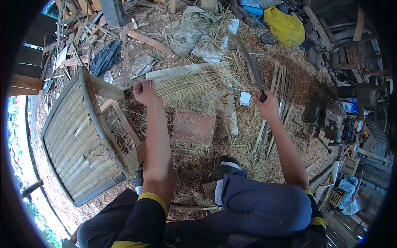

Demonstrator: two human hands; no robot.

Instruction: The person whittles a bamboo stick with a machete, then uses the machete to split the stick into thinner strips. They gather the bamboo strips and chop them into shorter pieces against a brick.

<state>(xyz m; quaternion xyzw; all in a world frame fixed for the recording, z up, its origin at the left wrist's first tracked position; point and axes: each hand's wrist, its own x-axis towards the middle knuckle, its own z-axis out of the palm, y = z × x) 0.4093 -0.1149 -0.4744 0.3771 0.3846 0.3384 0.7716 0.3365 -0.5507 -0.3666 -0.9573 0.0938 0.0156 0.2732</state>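
My right hand point(268, 106) is wrapped round the dark handle of a machete point(253, 65). Its long, slightly curved blade points up and to the left, away from me. My left hand point(144, 92) is raised with its fingers curled together beside a pile of thin bamboo strips point(190, 82). Whatever its fingers pinch, if anything, is too small to make out. Under the strips' far edge lies a pale flat board point(178, 71). A reddish square board point(194, 126) is on the ground between my forearms, strewn with shavings.
A bamboo-slatted bench point(78, 140) stands at my left. Longer split slats point(273, 107) lie beside my right forearm. A metal vise point(326, 115) is at the right. A yellow sack point(284, 27) and scrap wood lie farther back. Another person point(349, 194) is at the far right.
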